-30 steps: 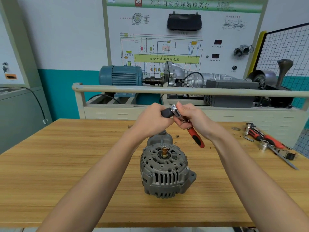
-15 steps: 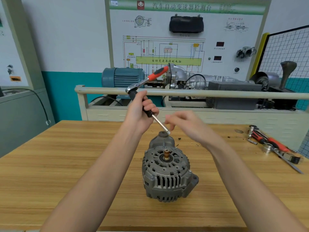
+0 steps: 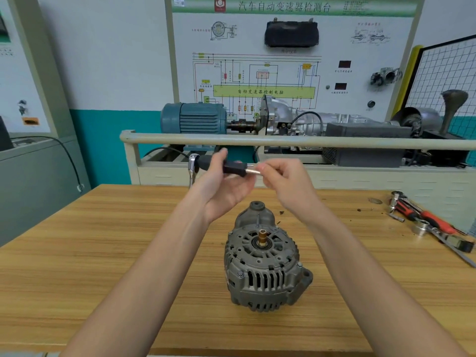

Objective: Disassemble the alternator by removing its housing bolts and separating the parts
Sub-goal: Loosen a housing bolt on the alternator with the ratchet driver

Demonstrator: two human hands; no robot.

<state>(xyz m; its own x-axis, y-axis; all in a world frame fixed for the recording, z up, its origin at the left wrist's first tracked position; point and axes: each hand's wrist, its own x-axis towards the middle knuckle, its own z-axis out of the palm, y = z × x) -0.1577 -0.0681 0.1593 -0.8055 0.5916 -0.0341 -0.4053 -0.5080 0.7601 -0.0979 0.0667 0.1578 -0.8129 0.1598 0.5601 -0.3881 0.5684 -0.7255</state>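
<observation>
While the ratchet (image 3: pixel 219 164) is gripped by the left hand (image 3: pixel 224 184) and its tip pinched by the right hand (image 3: pixel 286 184), the alternator (image 3: pixel 262 269), at 6 o'clock on the bench (image 3: pixel 103 253), is judged heavy, rigid, best grasped around its ribbed casing.

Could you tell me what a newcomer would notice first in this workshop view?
Probably the grey alternator standing mid-table, brass shaft tip up. Just above it, the left hand holds a ratchet tool while the right hand pinches its metal end. Spare tools lie at the table's right edge.
</observation>
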